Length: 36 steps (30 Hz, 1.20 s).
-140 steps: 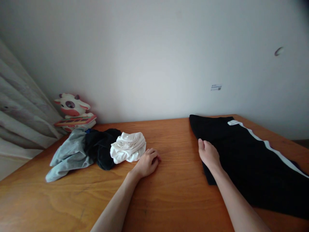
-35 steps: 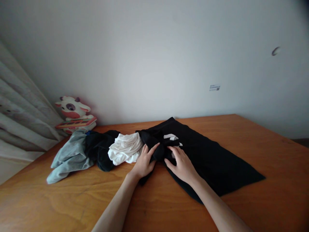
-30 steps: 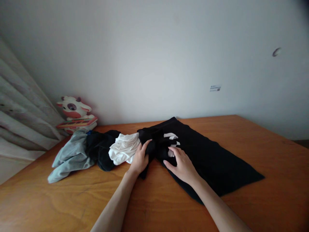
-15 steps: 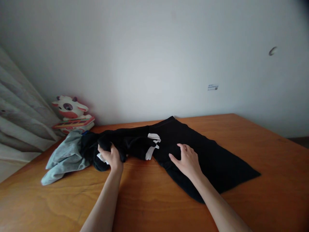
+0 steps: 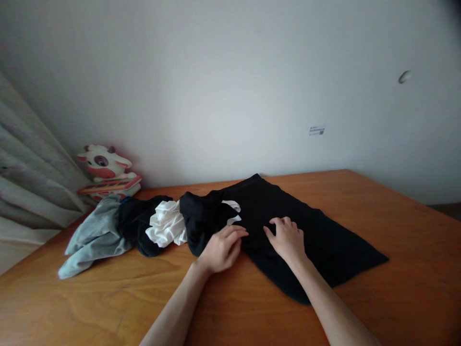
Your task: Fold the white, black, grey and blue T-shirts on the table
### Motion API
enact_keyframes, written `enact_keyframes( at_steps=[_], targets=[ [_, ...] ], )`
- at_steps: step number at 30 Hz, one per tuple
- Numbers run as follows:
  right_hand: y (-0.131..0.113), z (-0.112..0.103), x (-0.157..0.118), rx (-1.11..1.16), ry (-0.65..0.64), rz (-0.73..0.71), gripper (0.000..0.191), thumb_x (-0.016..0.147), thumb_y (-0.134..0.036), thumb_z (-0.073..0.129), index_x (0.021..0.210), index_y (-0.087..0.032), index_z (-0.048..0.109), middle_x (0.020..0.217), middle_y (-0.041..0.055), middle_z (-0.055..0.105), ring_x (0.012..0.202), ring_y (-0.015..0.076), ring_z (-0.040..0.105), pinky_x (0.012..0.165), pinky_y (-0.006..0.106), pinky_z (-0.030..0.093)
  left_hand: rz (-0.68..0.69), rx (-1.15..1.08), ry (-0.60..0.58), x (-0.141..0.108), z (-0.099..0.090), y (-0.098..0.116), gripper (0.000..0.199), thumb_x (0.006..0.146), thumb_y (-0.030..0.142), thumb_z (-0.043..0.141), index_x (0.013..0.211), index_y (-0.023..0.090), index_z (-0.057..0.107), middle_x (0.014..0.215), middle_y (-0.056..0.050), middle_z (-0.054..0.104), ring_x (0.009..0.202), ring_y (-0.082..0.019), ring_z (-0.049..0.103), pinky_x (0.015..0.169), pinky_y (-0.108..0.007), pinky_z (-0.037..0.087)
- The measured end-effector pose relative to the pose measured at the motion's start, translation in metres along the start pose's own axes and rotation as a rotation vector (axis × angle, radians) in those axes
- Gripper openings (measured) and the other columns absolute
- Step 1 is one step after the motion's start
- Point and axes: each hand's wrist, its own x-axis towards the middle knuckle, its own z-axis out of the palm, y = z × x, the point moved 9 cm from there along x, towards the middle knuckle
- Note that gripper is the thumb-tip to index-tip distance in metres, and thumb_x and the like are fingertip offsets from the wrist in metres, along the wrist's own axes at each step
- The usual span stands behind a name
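Note:
A black garment (image 5: 317,240) lies spread across the middle and right of the table, widening toward its right end. At its left part, black cloth (image 5: 201,216) is bunched up, with white patches (image 5: 232,205) showing at its edge. My left hand (image 5: 223,247) is at the near edge of this bunch, fingers bent loosely and pointing right, with nothing seen in it. Over the spread black cloth is my right hand (image 5: 288,238), thumb and fingers apart and empty; whether it touches the cloth I cannot tell. Crumpled white cloth (image 5: 167,223) lies left of the bunch.
Further left on the wooden table (image 5: 108,307) lie a crumpled dark cloth (image 5: 137,218) and a grey garment (image 5: 95,238). Behind them a cow-shaped toy keyboard (image 5: 108,168) stands by the curtain (image 5: 29,182). A pale wall (image 5: 223,96) closes off the back.
My left hand has let go of the black cloth and moved right. The bunched cloth now sits further right, uncovering the crumpled white cloth. My right hand has shifted slightly right.

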Motion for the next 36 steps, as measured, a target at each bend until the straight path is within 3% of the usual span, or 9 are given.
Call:
enact_keyframes(
  at_steps=[2,5,14,18,21,24,29,34,36],
  targets=[
    [0.002,0.002,0.001,0.011,-0.017,-0.006,0.019,0.093,-0.036,0.060,0.102,-0.023,0.068,0.099,0.0127,0.068,0.090,0.0287,0.066,0.071,0.038,0.046,-0.017,-0.039,-0.154,0.005,0.026,0.012,0.042,0.097,0.033,0.054,0.138,0.023,0.057,0.142,-0.013,0.059,0.131,-0.027,0.055,0.111,-0.046,0.044],
    [0.004,0.006,0.004,0.049,-0.060,-0.017,0.013,0.094,-0.029,0.057,0.096,-0.022,0.067,0.092,0.0102,0.070,0.084,0.0261,0.067,0.067,0.035,0.044,-0.069,-0.024,-0.228,0.007,0.040,0.013,0.043,0.098,0.043,0.053,0.134,0.021,0.061,0.147,-0.014,0.055,0.136,-0.030,0.051,0.115,-0.049,0.039],
    [0.011,0.008,0.009,0.211,-0.128,0.008,0.018,0.092,-0.018,0.053,0.084,-0.025,0.067,0.084,0.0033,0.072,0.078,0.0216,0.068,0.062,0.030,0.040,-0.086,-0.073,-0.141,0.005,0.032,0.003,0.031,0.098,0.041,0.056,0.117,0.023,0.072,0.130,-0.011,0.066,0.120,-0.025,0.061,0.106,-0.042,0.048],
    [0.017,0.002,0.010,0.382,-0.081,0.047,0.012,0.091,-0.026,0.054,0.093,-0.026,0.065,0.084,0.0013,0.072,0.077,0.0204,0.069,0.063,0.029,0.043,-0.073,-0.080,-0.113,0.008,0.031,0.004,0.029,0.100,0.038,0.052,0.111,0.023,0.074,0.121,-0.010,0.070,0.114,-0.024,0.064,0.102,-0.041,0.049],
    [0.019,-0.001,0.010,0.471,-0.067,0.088,0.018,0.090,-0.033,0.054,0.102,-0.025,0.063,0.081,0.0004,0.071,0.074,0.0199,0.068,0.062,0.029,0.044,-0.095,-0.129,-0.064,0.010,0.028,0.002,0.030,0.102,0.038,0.048,0.109,0.022,0.073,0.112,-0.010,0.073,0.106,-0.023,0.066,0.098,-0.039,0.050],
    [0.017,-0.009,0.010,0.514,-0.021,0.068,0.021,0.089,-0.037,0.052,0.101,-0.024,0.063,0.081,0.0008,0.070,0.071,0.0192,0.067,0.063,0.030,0.045,-0.175,-0.241,0.051,0.010,0.017,-0.007,0.033,0.103,0.039,0.045,0.104,0.021,0.072,0.098,-0.008,0.073,0.091,-0.021,0.066,0.087,-0.034,0.052],
    [0.024,-0.015,0.013,0.550,0.101,0.054,0.024,0.088,-0.041,0.050,0.100,-0.023,0.062,0.081,0.0024,0.069,0.070,0.0198,0.064,0.068,0.032,0.047,-0.421,-0.330,0.393,-0.002,-0.018,-0.045,0.037,0.098,0.050,0.049,0.093,0.020,0.070,0.087,-0.003,0.070,0.083,-0.019,0.064,0.080,-0.028,0.051],
    [0.026,0.003,0.012,0.435,0.124,-0.018,0.028,0.087,-0.043,0.053,0.104,-0.022,0.060,0.091,0.0083,0.069,0.085,0.0263,0.065,0.077,0.038,0.050,-0.736,-0.349,0.867,-0.046,-0.061,-0.099,0.043,0.094,0.058,0.045,0.092,0.020,0.065,0.087,-0.002,0.068,0.090,-0.020,0.064,0.088,-0.029,0.050],
    [0.024,0.009,0.010,0.362,0.125,-0.049,0.031,0.086,-0.044,0.056,0.107,-0.021,0.059,0.100,0.0118,0.069,0.093,0.0298,0.065,0.081,0.042,0.050,-0.847,-0.358,0.994,-0.063,-0.071,-0.114,0.041,0.094,0.054,0.043,0.090,0.020,0.065,0.089,-0.002,0.069,0.093,-0.022,0.064,0.092,-0.032,0.050]
  ],
)
